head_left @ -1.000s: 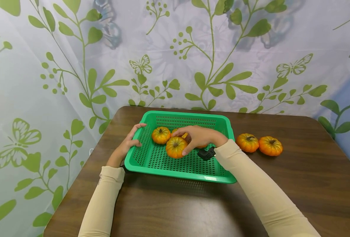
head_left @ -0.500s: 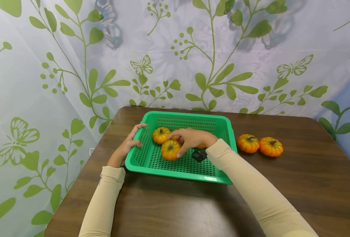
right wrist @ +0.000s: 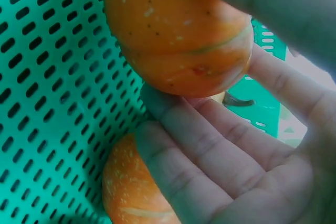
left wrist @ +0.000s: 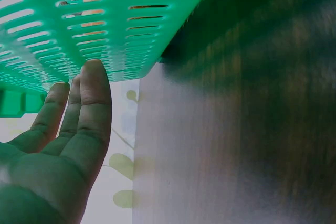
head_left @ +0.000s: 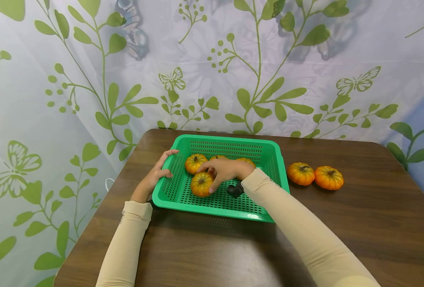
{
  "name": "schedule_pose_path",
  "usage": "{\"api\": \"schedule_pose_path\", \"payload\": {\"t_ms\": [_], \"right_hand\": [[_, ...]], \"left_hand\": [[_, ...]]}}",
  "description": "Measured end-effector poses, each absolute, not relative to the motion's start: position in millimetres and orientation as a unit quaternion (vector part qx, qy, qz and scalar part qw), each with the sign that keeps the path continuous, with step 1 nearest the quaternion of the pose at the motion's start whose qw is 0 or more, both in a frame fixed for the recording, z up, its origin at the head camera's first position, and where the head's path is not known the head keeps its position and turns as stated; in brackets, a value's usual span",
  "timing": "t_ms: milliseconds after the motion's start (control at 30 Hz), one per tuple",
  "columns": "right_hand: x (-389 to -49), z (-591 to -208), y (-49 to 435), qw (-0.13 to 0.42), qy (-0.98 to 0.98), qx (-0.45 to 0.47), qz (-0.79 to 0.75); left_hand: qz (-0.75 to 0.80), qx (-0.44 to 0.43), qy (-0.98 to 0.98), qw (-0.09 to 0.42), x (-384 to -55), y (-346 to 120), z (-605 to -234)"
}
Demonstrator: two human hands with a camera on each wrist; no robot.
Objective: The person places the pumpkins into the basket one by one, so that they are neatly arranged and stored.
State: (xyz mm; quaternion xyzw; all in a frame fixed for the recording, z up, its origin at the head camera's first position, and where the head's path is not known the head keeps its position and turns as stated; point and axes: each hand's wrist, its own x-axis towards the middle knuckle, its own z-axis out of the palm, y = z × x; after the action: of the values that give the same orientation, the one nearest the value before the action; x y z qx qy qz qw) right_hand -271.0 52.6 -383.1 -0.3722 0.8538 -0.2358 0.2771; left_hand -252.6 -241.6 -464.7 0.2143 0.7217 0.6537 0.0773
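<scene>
My right hand (head_left: 220, 170) grips a small orange pumpkin (head_left: 202, 184) inside the green plastic basket (head_left: 212, 211), at its left front. In the right wrist view, thumb and fingers are around this pumpkin (right wrist: 178, 40), close over the perforated floor, with another pumpkin (right wrist: 131, 192) below the fingers. Three more pumpkins lie along the back of the basket: one at left (head_left: 195, 163), one partly hidden by the hand, and one at right (head_left: 247, 160). My left hand (head_left: 152, 177) holds the basket's left rim; in the left wrist view several fingers (left wrist: 94, 103) lie against the outer wall.
Two pumpkins, one nearer (head_left: 301, 173) and one farther right (head_left: 329, 177), sit on the brown wooden table (head_left: 377, 223) beside the basket. A leaf-patterned curtain (head_left: 205, 79) hangs behind the table and at its left. A black wrist camera (head_left: 235, 190) sits under the right wrist.
My right hand has carried the pumpkin leftward and slightly toward me within the basket, uncovering the pumpkin at the back right. My left hand stays on the rim.
</scene>
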Motion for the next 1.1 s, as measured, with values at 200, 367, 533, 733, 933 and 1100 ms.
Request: {"api": "schedule_pose_path", "payload": {"t_ms": [200, 367, 533, 733, 933, 1100], "right_hand": [[-271.1, -384.6, 45.5, 0.286, 0.856, -0.376, -0.212], [-271.9, -389.0, 38.6, 0.283, 0.856, -0.386, -0.195], [-273.2, -393.3, 32.9, 0.284, 0.854, -0.390, -0.196], [-273.3, -398.1, 30.0, 0.276, 0.852, -0.395, -0.206], [-274.4, -405.4, 28.2, 0.270, 0.850, -0.386, -0.235], [-275.9, -410.7, 27.6, 0.275, 0.842, -0.379, -0.267]], "left_hand": [[0.651, 0.214, 0.724, 0.079, -251.0, -240.5, -461.8], [0.653, 0.215, 0.722, 0.081, -248.7, -240.0, -459.7], [0.654, 0.215, 0.721, 0.080, -247.9, -239.6, -458.9], [0.656, 0.214, 0.719, 0.080, -248.8, -238.8, -459.6], [0.654, 0.210, 0.722, 0.077, -248.4, -238.5, -459.8], [0.651, 0.209, 0.726, 0.073, -248.2, -239.1, -460.5]]}}
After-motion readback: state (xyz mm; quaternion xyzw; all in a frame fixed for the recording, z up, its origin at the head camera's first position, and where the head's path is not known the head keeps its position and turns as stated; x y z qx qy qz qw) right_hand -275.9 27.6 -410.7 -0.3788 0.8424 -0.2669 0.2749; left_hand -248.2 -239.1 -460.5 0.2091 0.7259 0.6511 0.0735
